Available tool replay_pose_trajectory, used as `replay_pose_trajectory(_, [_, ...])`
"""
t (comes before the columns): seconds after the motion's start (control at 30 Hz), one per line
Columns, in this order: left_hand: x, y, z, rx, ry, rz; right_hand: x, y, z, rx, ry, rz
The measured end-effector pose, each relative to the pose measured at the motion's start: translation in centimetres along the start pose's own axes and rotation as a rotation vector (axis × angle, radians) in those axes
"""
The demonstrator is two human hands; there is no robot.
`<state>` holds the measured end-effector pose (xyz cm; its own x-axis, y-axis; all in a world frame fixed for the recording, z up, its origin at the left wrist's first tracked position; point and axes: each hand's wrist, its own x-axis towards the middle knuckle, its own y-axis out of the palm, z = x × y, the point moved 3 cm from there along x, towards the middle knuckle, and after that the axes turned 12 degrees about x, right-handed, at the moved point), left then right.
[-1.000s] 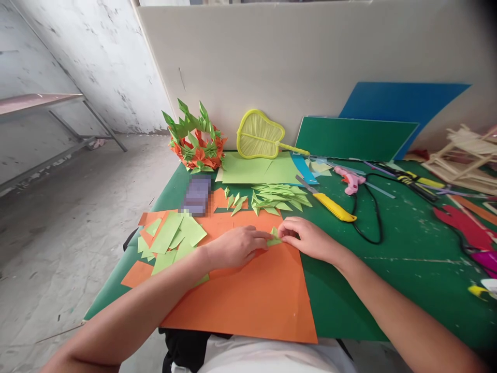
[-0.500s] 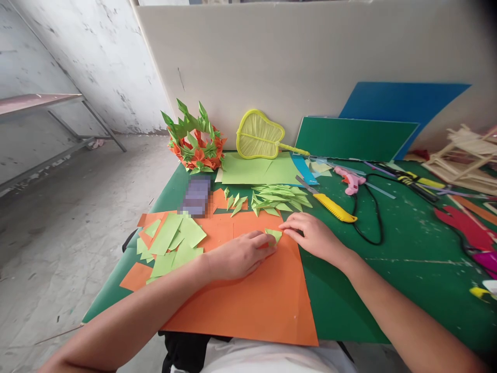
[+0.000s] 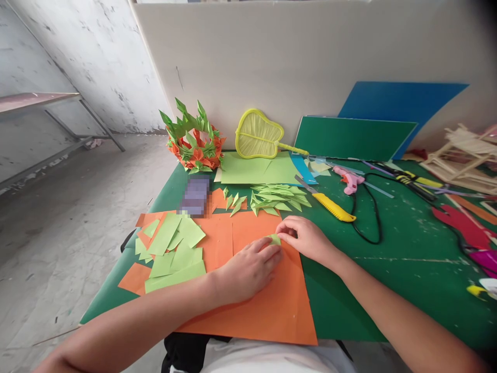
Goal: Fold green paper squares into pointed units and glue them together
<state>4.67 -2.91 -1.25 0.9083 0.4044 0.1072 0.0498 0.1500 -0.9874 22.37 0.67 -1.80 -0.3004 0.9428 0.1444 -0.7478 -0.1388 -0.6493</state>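
- Green piece (image 3: 275, 240): lay on the smooth orange sheet (image 3: 274, 316), partly covered by fingers.
- Left hand (image 3: 250, 269): rested palm-down over the piece, fingers extended; thumb hidden, so grip could not be determined.
- Right hand (image 3: 306, 238): thumb and fingertips stood close together at the piece's right edge; a pinch could not be confirmed.
- Leaf shapes (image 3: 277, 198): were folded, pointed, heaped at the sheet's far edge.
- Scraps (image 3: 166, 235): lay flat, angular, overlapping at left.
- Crown (image 3: 199, 155): formed a spiky ring of folded paper.
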Motion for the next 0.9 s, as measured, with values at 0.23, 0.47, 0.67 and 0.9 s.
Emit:
replay_pose_trajectory(0.23, [0.3,-0.4,-0.2,0.038,-0.036,0.063,-0.1,0.3,0.6,0.020,-0.036,-0.016])
replay_pose_trajectory(0.47, [0.2,-0.1,-0.8,0.115,-0.039,0.055,-0.4,0.1,0.7,0.107,0.065,-0.042])
replay_pose_trajectory(0.67, [0.0,-0.1,-0.8,0.092,-0.116,0.032,-0.5,0.5,0.9,0.059,0.049,-0.055])
replay_pose_trajectory(0.9, [0.0,-0.5,-0.6,0.066,-0.170,0.054,-0.4,0.5,1.5,-0.017,-0.190,0.027])
